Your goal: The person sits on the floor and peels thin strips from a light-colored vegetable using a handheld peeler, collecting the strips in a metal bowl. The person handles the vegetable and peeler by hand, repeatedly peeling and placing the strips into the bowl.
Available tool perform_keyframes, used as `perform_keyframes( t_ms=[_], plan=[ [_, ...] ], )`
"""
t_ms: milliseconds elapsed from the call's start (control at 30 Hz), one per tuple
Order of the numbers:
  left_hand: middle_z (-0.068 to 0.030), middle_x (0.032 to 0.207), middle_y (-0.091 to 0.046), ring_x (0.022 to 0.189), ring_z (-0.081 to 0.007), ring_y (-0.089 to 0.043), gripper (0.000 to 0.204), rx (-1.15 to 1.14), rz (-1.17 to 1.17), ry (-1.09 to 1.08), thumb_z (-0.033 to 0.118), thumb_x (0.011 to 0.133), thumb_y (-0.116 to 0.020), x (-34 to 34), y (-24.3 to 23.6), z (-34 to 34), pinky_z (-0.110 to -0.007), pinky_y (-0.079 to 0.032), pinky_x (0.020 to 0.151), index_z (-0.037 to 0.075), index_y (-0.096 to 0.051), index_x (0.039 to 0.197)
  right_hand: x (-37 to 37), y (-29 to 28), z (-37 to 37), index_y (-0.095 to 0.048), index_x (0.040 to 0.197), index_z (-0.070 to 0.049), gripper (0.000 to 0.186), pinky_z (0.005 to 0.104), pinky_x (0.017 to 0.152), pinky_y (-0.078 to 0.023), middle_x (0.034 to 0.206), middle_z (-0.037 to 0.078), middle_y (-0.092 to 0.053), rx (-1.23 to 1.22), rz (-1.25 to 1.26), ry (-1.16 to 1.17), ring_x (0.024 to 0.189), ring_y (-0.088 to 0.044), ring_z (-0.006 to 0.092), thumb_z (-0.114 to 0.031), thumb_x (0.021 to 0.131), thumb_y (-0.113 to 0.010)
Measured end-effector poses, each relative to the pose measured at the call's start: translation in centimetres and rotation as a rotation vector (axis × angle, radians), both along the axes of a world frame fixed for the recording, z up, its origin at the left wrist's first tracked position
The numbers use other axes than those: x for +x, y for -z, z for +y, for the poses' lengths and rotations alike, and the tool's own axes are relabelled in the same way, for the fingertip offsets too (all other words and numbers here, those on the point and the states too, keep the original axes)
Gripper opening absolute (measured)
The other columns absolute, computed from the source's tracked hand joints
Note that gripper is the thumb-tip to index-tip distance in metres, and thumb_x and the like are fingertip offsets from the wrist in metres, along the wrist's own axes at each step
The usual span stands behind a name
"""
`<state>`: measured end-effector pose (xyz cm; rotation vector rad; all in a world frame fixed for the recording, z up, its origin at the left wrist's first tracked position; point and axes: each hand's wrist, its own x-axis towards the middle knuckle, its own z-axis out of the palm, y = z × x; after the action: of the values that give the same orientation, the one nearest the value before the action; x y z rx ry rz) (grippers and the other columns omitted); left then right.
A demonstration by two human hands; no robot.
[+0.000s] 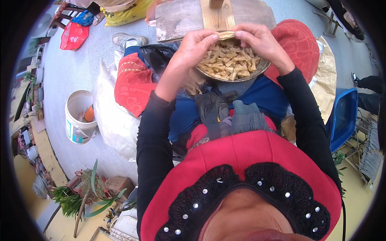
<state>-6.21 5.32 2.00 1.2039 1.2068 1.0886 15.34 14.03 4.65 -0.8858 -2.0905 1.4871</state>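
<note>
Between my two hands, above the far rim of a round metal bowl, is a narrow, pale gold folded piece. My left hand pinches its left end between thumb and fingers. The other end is pinched by my right hand. Many similar pale gold folded pieces fill the bowl, which sits between my knees. What the pieces are made of is hard to make out.
A wooden board stands just beyond the bowl. Red cloths cover my knees. At left are a white bucket, a white sack and a red bag. A blue bin stands at right, near another person's legs.
</note>
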Motion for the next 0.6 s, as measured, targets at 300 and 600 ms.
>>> perform_keyframes(
  t_ms=[300, 600],
  plan=[
    [0.0035, 0.072, -0.058, 0.067, -0.0061, -0.049, 0.022, 0.119, 0.241, -0.164, 0.021, 0.097, -0.057, -2.1, 1.4, 7.0, -0.023, -0.039, 0.061, 0.002, -0.068, 0.094, -3.1, 4.1, 4.2, -0.068, 0.104, -0.005, 0.019, 0.031, 0.073, -0.049, 0.081, 0.006, -0.065, 0.324, 0.05, 0.297, 0.076, -0.06, 0.0166, -0.02, 0.094, -0.061],
    [-0.0018, 0.073, -0.062, 0.069, -0.0102, -0.057, 0.024, 0.182, 0.754, -0.324, 0.021, 0.095, -0.058, -1.7, 2.6, 5.0, -0.029, -0.049, 0.065, -0.002, -0.064, 0.093, -2.5, 4.5, 2.1, -0.069, 0.096, -0.008, 0.012, 0.0382, 0.083, -0.048, 0.099, 0.008, -0.067, 0.758, 0.001, 0.301, 0.095, -0.062, 0.0292, -0.015, 0.087, -0.065]
  ],
)
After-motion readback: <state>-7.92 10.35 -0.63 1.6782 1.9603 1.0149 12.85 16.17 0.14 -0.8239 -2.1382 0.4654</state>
